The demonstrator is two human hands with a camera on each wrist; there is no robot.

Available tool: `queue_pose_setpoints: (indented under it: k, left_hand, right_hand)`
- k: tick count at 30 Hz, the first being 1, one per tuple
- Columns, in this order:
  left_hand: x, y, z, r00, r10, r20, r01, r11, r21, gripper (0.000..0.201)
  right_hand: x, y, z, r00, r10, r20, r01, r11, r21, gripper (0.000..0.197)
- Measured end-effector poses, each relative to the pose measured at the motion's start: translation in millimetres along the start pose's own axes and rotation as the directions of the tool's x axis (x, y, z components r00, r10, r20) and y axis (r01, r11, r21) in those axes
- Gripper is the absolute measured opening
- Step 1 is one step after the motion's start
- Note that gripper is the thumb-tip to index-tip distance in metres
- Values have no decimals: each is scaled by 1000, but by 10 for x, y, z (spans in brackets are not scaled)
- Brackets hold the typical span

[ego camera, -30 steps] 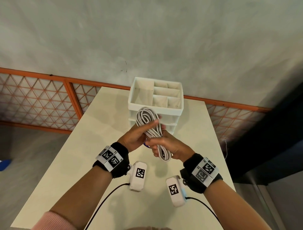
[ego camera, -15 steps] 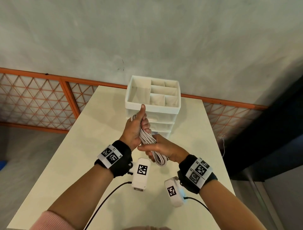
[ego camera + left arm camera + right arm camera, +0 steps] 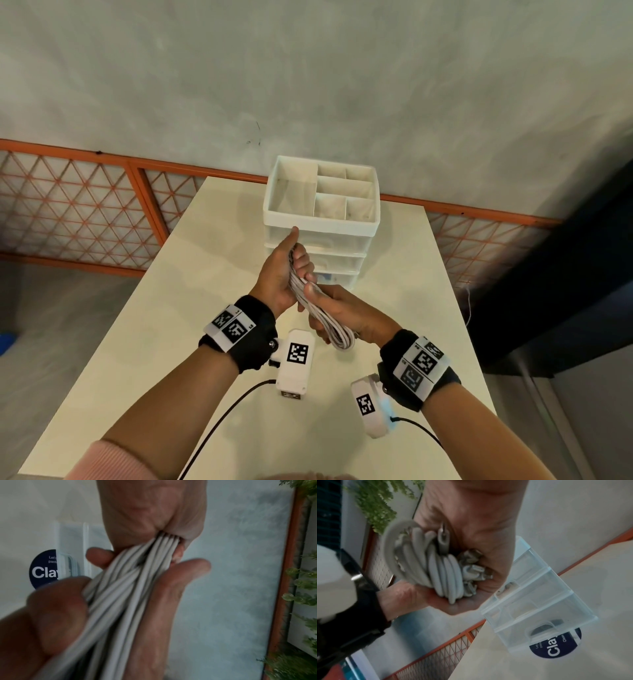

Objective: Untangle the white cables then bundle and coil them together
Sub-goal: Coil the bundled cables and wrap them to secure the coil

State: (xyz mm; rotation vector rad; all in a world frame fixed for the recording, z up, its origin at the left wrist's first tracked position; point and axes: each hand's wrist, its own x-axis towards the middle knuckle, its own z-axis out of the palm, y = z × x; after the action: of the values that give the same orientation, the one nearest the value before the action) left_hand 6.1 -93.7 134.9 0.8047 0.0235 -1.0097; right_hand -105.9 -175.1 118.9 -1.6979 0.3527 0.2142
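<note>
The white cables form one long, narrow bundle held slantwise above the table. My left hand grips its upper end with the thumb pointing up. My right hand grips the lower half, and a looped end sticks out below it. In the left wrist view the strands run between my left thumb and fingers into the right fist. In the right wrist view the looped end and several metal plugs sit bunched inside my right hand.
A white drawer organizer with open top compartments and clear drawers stands just beyond my hands on the cream table. An orange lattice railing runs behind the table. The floor drops away at the table's right edge.
The wide coil has been squeezed into a narrow bundle. My left hand shifted from its side to grip the upper end, thumb up. Both hands moved slightly toward the organizer.
</note>
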Motion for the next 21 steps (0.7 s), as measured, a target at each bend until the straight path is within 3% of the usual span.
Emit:
queue_pose_setpoints:
  k: [5,9,12,16,21]
  left_hand:
    - [109,-100,-40,997,7,-77,-8,1000,-16,52]
    - [188,-225,-49,988,64,-139,-61,998,26,48]
    - [254,-290,-56,984,92,-155,-87,995,42,45]
    - [431,-370,-110,978,59,-198,-62,998,-7,41]
    - [675,-473,-203,981,-58,-187,60,998,4,34]
  right_hand:
    - [25,23,-73,999,6,-47,-13,990,-142,41]
    - [51,20,-186,998,61,-16,-63,954,-292,45]
    - [92,89,-199,997,79,-18,-81,976,-204,46]
    - [179,265,-155,989,67,-135,-71,997,-31,49]
    - [282,406,-292,979,95,-180,-108,992,-61,51]
